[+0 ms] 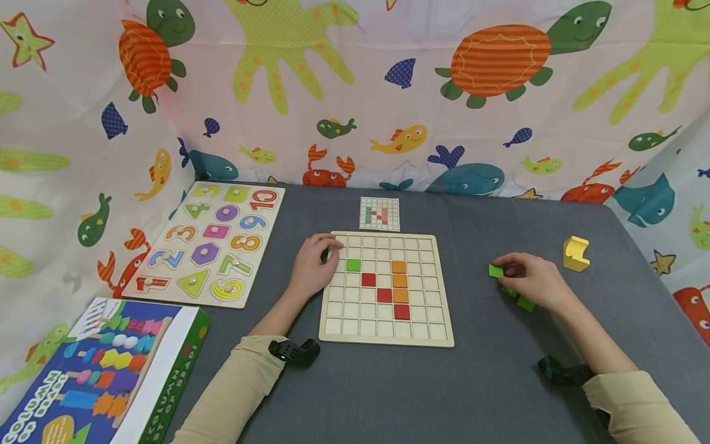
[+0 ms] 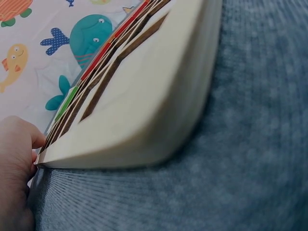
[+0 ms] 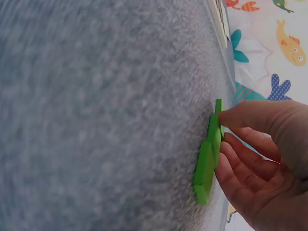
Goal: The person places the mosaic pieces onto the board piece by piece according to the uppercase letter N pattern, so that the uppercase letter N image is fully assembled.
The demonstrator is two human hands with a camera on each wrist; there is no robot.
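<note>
A pale wooden grid board [image 1: 383,333] lies mid-table, holding one green square [image 1: 353,265], several red squares [image 1: 368,280] and orange squares [image 1: 400,280]. My left hand [image 1: 315,264] grips its upper left edge, the fingers bent at the rim. That same edge and corner fill the left wrist view, the hand [image 2: 15,168] at the far end. Off to the right, my right hand [image 1: 535,280] pinches a green tile [image 1: 495,271] between thumb and fingers. More green tiles [image 1: 526,304] lie in a slanting row under the hand, the nearest tile [image 3: 204,171] showing plainly in the right wrist view.
Behind the board lies a small pattern card [image 1: 379,214] with coloured squares. A yellow block [image 1: 575,254] with a curved cutout stands at the right. On the left are a number puzzle [image 1: 195,246] and a bead game box [image 1: 111,364]. A printed curtain [image 1: 355,92] hangs behind the table.
</note>
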